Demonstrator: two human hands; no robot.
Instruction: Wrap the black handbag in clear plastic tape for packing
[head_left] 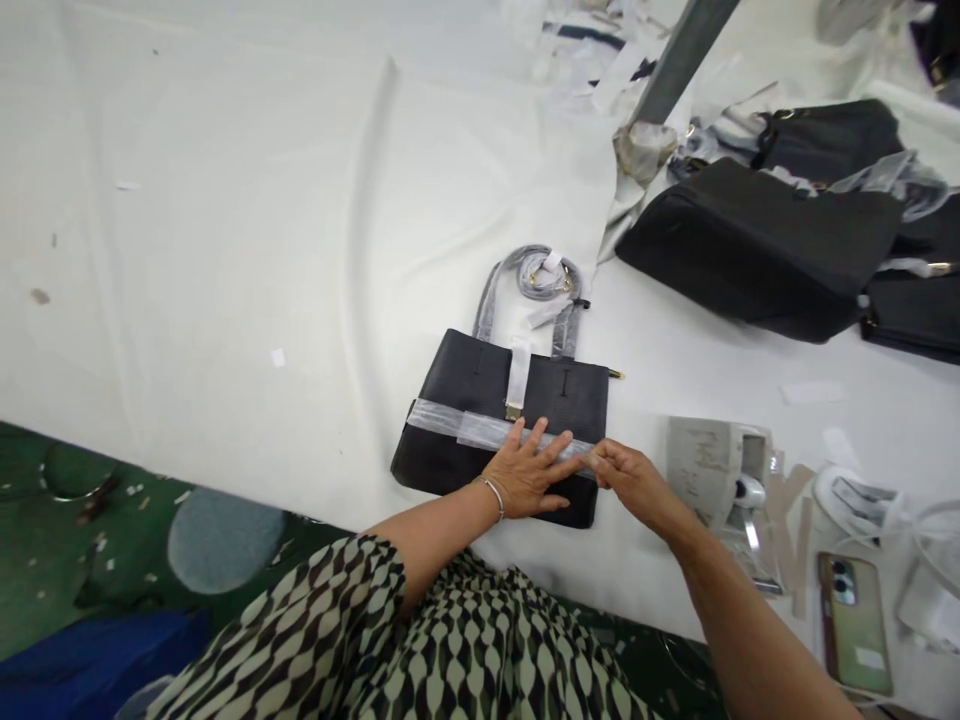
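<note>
A black handbag point(465, 375) lies flat on the white-covered table in front of me. Its handles point(489, 300) are wrapped in film and point away from me, with a coiled, wrapped strap point(541, 276) between them. A clear plastic band point(435, 416) runs across the bag's front, below a white-wrapped tab with a gold clasp point(514, 411). My left hand point(529, 472) rests on the band and bag with its fingers spread. At the bag's right edge, my right hand point(619, 476) pinches the end of the plastic band.
More black handbags point(765, 250) are piled at the right, near a grey metal post point(686, 60). A tape dispenser point(716, 470), a phone point(855, 622) and a white cable point(855, 505) lie at the near right. A round stool point(223, 540) stands below the table edge.
</note>
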